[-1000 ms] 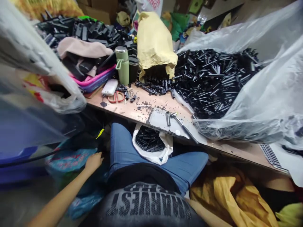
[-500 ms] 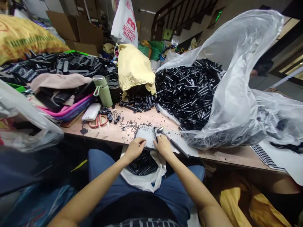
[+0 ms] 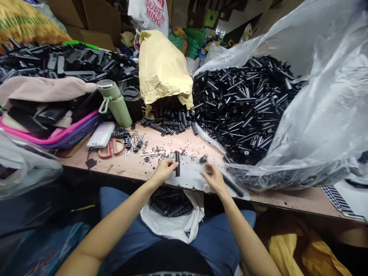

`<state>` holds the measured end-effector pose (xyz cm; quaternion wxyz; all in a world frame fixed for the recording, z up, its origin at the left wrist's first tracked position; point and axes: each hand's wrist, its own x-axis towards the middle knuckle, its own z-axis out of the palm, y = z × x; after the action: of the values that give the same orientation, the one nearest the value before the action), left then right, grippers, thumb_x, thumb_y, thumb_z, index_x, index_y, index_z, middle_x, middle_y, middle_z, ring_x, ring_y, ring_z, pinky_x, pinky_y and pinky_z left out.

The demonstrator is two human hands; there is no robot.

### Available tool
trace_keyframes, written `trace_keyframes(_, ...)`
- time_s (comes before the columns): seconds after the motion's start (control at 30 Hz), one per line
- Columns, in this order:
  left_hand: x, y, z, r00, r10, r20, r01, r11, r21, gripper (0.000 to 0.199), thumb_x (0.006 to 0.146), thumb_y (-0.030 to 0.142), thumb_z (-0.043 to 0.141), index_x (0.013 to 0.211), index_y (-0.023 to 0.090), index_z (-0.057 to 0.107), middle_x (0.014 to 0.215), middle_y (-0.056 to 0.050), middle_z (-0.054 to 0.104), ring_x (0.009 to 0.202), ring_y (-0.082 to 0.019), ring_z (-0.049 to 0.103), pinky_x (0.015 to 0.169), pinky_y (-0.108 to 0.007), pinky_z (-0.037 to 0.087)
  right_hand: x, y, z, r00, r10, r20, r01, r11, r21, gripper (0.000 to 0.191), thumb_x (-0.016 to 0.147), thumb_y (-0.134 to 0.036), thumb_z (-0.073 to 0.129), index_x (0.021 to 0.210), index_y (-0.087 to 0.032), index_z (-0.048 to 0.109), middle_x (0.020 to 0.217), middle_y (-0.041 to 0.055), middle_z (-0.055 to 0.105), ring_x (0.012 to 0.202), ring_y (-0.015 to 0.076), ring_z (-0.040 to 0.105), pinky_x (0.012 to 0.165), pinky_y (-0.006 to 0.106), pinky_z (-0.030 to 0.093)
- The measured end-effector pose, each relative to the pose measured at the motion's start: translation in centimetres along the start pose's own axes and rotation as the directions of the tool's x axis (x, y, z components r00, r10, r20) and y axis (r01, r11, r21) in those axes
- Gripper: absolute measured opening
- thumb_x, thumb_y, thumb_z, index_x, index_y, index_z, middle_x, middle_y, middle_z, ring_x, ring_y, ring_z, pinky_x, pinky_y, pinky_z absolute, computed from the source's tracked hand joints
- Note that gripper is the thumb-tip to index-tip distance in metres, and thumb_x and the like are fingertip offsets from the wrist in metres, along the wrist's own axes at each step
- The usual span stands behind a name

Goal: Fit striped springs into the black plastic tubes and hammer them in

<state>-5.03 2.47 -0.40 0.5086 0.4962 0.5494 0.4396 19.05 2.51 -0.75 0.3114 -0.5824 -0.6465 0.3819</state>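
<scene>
My left hand (image 3: 164, 171) has its thumb and fingertips closed on the lower-left side of a short black ribbed strip (image 3: 177, 164). The strip stands lengthwise on a grey plate (image 3: 189, 174) at the table's front edge. To the right, my right hand (image 3: 215, 178) is over the handle of a hammer (image 3: 234, 186), thumb and fingers apart. The hammer's head (image 3: 203, 158) points away to the left and looks blurred. Whether my fingertips touch the handle is hidden. A small pale round thing (image 3: 206, 188) lies below my right thumb.
Tiny dark bits (image 3: 158, 151) are scattered behind the plate. A clear bag of black parts (image 3: 247, 111) rises at right. A yellow sack (image 3: 163, 69), green flask (image 3: 115, 103) and red-handled scissors (image 3: 112, 148) stand or lie behind and left. A white bag (image 3: 169, 226) of black pieces sits between my knees.
My right hand has left the black strip and moved right to the hammer. My left hand now holds the strip, which is farther left. The view has tilted down and closer.
</scene>
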Motion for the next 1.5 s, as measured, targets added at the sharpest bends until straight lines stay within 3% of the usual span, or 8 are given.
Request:
trace_keyframes(0.13,-1.0,0.4,1.6,0.991,0.028,0.131,-0.051,0.982,0.179,0.028,0.076,0.038,0.056,0.056,0.02,0.049,0.053,0.002,0.049,0.051,-0.012,0.043,0.051,-0.026,0.031,0.3,-3.3,0.6,0.9,-0.318,0.298,0.409,0.852,-0.327,0.108,0.06,-0.054,0.08,0.149,-0.024,0.026,0.156,0.0139,0.022,0.144,0.0315,0.021,0.115,0.049,0.027)
trace_keyframes(0.27,0.2,0.1,1.9,0.987,0.015,0.159,-0.06,0.957,0.283,0.027,0.081,0.038,0.055,0.062,0.018,0.056,0.058,-0.001,0.057,0.055,-0.014,0.051,0.054,-0.027,0.037,1.0,-4.9,2.8,0.876,-0.308,0.371,0.446,0.812,-0.377,0.096,0.067,-0.039,0.076,0.148,-0.02,0.028,0.15,0.0154,0.032,0.14,0.0298,0.032,0.113,0.045,0.032)
trace_keyframes(0.37,5.6,0.9,-1.8,0.986,-0.008,-0.166,0.068,0.93,0.361,0.029,0.089,0.041,0.051,0.098,0.014,0.06,0.083,-0.011,0.067,0.072,-0.022,0.062,0.066,-0.033,0.045,1.4,-3.7,3.0,0.943,-0.233,0.24,0.322,0.827,-0.461,0.097,0.064,-0.035,0.075,0.147,-0.018,0.028,0.148,0.0176,0.033,0.138,0.0322,0.033,0.111,0.047,0.033)
trace_keyframes(0.47,13.2,2.3,-6.6,0.82,-0.048,-0.571,0.328,0.856,0.399,0.047,0.092,0.036,0.048,0.127,0.004,0.042,0.108,-0.025,0.064,0.099,-0.033,0.062,0.083,-0.044,0.045,1.3,-2.1,2.4,0.982,-0.102,0.158,0.173,0.82,-0.546,0.095,0.065,-0.038,0.074,0.147,-0.016,0.03,0.146,0.0188,0.035,0.136,0.0335,0.034,0.112,0.048,0.031)
trace_keyframes(0.63,19.9,2.8,-9.1,0.763,-0.158,-0.626,0.448,0.828,0.337,0.055,0.073,0.021,0.073,0.118,0.002,0.049,0.122,-0.033,0.057,0.119,-0.038,0.052,0.098,-0.048,0.038,0.7,-1.5,1.7,0.987,-0.024,0.16,0.12,0.77,-0.627,0.098,0.068,-0.053,0.072,0.148,-0.015,0.03,0.148,0.02,0.034,0.135,0.0374,0.035,0.11,0.05,0.031)
trace_keyframes(0.8,17.3,2.5,-8.2,0.858,-0.139,-0.495,0.111,0.99,-0.086,0.036,0.08,0.014,0.057,0.115,0.013,0.053,0.101,-0.012,0.066,0.095,-0.023,0.065,0.084,-0.034,0.05,0.4,-1.3,1.5,0.988,-0.007,0.152,0.101,0.777,-0.622,0.1,0.065,-0.055,0.074,0.147,-0.017,0.031,0.148,0.0178,0.035,0.135,0.0366,0.035,0.111,0.05,0.03)
trace_keyframes(0.97,12.5,3.3,-7.4,0.962,-0.181,-0.204,0.014,0.78,-0.625,0.026,0.091,0.029,0.04,0.103,0.014,0.057,0.068,-0.001,0.057,0.052,-0.01,0.056,0.049,-0.021,0.045,0.2,-0.4,1.5,0.991,0.005,0.134,0.074,0.811,-0.58,0.101,0.066,-0.052,0.074,0.148,-0.018,0.026,0.15,0.017,0.032,0.139,0.0355,0.029,0.114,0.052,0.025)
trace_keyframes(1.5,4.2,2.6,7.8,0.987,-0.153,0.039,0.149,0.825,-0.545,0.043,0.074,0.056,0.06,0.072,0.013,0.057,0.048,0.004,0.048,0.037,-0.008,0.043,0.039,-0.021,0.032,3.2,-1.7,0.8,0.779,-0.613,0.131,0.626,0.746,-0.227,0.098,0.068,-0.029,0.073,0.147,-0.021,0.016,0.148,0.0171,0.033,0.138,0.0353,0.035,0.112,0.055,0.034)
